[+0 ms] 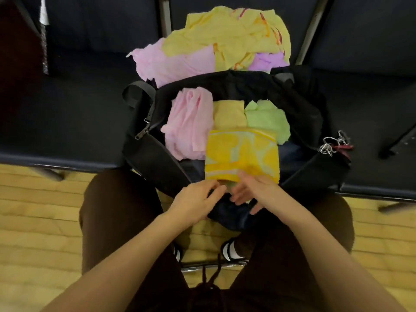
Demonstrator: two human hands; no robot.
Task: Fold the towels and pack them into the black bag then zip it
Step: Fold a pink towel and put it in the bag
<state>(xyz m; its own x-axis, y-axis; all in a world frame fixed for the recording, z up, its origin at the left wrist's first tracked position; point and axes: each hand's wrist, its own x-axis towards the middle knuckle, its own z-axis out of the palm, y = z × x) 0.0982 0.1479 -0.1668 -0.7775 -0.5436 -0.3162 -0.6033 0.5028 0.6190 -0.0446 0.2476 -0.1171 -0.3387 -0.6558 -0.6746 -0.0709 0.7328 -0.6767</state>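
A dark bench (67, 131) is stretching out beyond both hands, bearing the open black bag (258, 86), whose long axis is running left to right. Behind the bag an unfolded towel pile (225, 41) is blocking its far edge. Inside are lying a pink towel (189, 122), a pale yellow towel (228, 114) and a green towel (266, 120). The left hand (195, 202) and right hand (253, 190) are gripping the near edge of the folded yellow towel (242, 152), fingertips partly hidden
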